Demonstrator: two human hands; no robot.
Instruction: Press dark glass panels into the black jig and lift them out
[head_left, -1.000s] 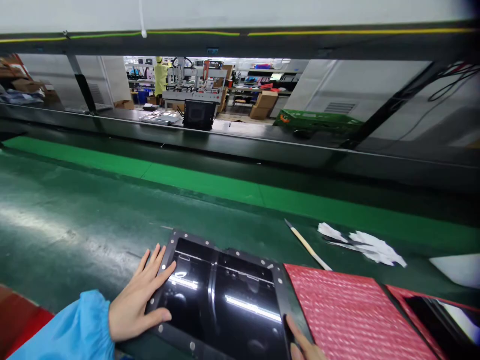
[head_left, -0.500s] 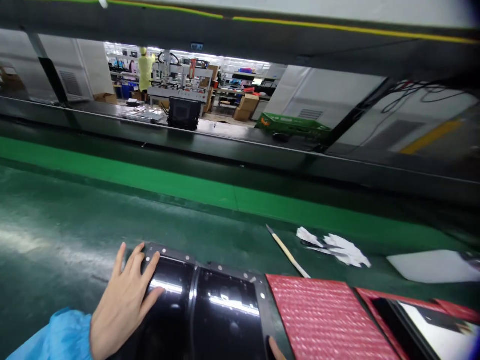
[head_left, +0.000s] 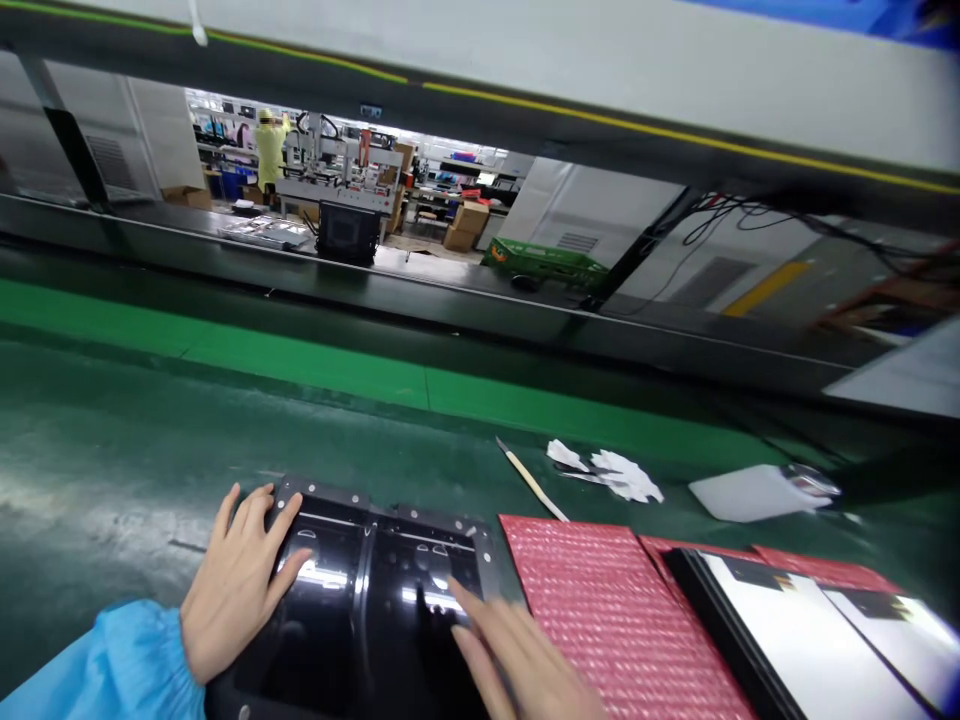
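Observation:
A glossy black panel (head_left: 322,640) with two bowed halves and a dark, dotted rim lies on the green bench in front of me. My left hand (head_left: 238,580) rests on its upper left edge, fingers spread and open, holding nothing. Over the right half is my right hand (head_left: 517,650), slightly blurred, with thumb and index finger apart. Its index fingertip is close to the shiny surface; whether it touches I cannot tell. Light strips reflect in the panel.
Right of the panel lies red bubble wrap (head_left: 600,600), then stacked black-and-white panels (head_left: 780,620). Behind are a pale-handled craft knife (head_left: 532,480), scissors and crumpled white paper (head_left: 626,475), and a translucent bottle (head_left: 750,492). A shelf beam (head_left: 480,120) crosses above. A person in yellow stands far off.
My right hand has come in from the panel's lower right edge to over its right half. My left hand stays on the left edge. The view has shifted right.

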